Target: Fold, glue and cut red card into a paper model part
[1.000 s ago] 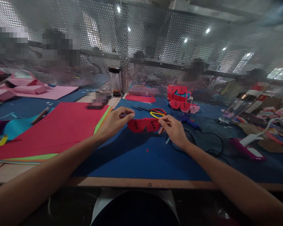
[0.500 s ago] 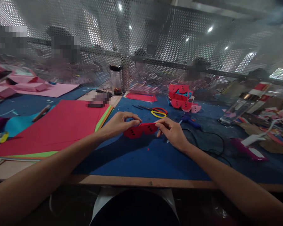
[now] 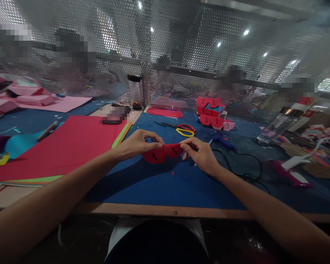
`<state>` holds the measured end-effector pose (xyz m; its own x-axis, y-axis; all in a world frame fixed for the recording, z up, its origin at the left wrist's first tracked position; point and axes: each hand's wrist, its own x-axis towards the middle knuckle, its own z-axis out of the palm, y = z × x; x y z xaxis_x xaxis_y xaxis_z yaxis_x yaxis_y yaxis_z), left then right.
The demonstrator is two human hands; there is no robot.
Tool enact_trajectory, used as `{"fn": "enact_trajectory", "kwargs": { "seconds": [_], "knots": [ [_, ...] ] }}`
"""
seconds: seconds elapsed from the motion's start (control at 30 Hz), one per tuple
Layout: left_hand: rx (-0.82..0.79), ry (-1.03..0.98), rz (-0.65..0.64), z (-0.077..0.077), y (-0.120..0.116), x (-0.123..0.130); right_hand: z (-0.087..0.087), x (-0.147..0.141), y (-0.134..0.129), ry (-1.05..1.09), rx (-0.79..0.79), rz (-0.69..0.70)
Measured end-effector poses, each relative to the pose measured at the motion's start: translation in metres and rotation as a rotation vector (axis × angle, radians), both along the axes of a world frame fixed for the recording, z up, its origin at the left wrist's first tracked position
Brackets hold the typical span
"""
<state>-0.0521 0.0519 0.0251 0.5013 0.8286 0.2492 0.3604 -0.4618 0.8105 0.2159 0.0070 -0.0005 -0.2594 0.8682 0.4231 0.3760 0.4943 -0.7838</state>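
Note:
A red paper cutout (image 3: pixel 157 155) with rows of black dots and a notch in its lower edge is held just above the blue mat (image 3: pixel 154 187). My left hand (image 3: pixel 143 142) pinches its upper edge left of the middle, the thumb in front. At the upper right corner, my right hand (image 3: pixel 197 152) grips it between thumb and fingers. Beyond the hands lie scissors (image 3: pixel 185 130) with red and yellow handles. A blue glue gun (image 3: pixel 222 141) rests past my right hand, its black cord curling to the right.
A stack of red and coloured sheets (image 3: pixel 63 146) covers the left side. At the back stand a dark-lidded jar (image 3: pixel 135 91) and red dotted paper pieces (image 3: pixel 209 112). On the right are a clear bottle (image 3: pixel 275 126), a purple power strip (image 3: pixel 291 174) and paper scraps (image 3: pixel 321 139).
The left part of the red cutout has swung slightly left and down, and my left hand has shifted a little left. My right hand keeps its grip almost unmoved.

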Motion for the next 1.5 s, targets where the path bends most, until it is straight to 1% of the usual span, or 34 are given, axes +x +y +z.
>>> {"fn": "enact_trajectory", "kwargs": {
  "seconds": [0.23,0.37,0.57,0.63,0.77,0.9,1.07,1.2,1.5],
  "knots": [
    [0.016,0.024,0.000,-0.003,0.003,0.000,0.002,-0.001,-0.004,-0.015,-0.005,0.024],
    [0.069,0.033,-0.001,0.000,-0.002,0.002,0.003,-0.003,-0.006,-0.022,0.001,0.045],
    [0.153,0.047,0.034,0.003,-0.006,0.004,0.003,-0.003,-0.006,-0.014,-0.003,0.070],
    [0.128,0.056,0.033,0.003,-0.004,0.003,0.003,-0.003,-0.006,-0.009,-0.003,0.065],
    [0.025,0.085,0.007,0.002,0.000,0.000,0.003,-0.002,-0.005,-0.016,0.010,0.065],
    [0.017,0.099,0.011,0.003,-0.001,0.000,0.003,-0.002,-0.005,-0.027,0.014,0.072],
    [0.135,0.132,0.020,0.006,-0.007,0.003,0.004,-0.003,-0.006,-0.037,0.000,0.081],
    [0.233,0.114,0.011,0.004,-0.009,0.004,0.003,-0.003,-0.006,-0.042,-0.015,0.087],
    [0.339,0.127,0.002,-0.002,-0.004,0.002,0.001,-0.004,-0.006,-0.045,-0.041,0.077]
  ]
}}
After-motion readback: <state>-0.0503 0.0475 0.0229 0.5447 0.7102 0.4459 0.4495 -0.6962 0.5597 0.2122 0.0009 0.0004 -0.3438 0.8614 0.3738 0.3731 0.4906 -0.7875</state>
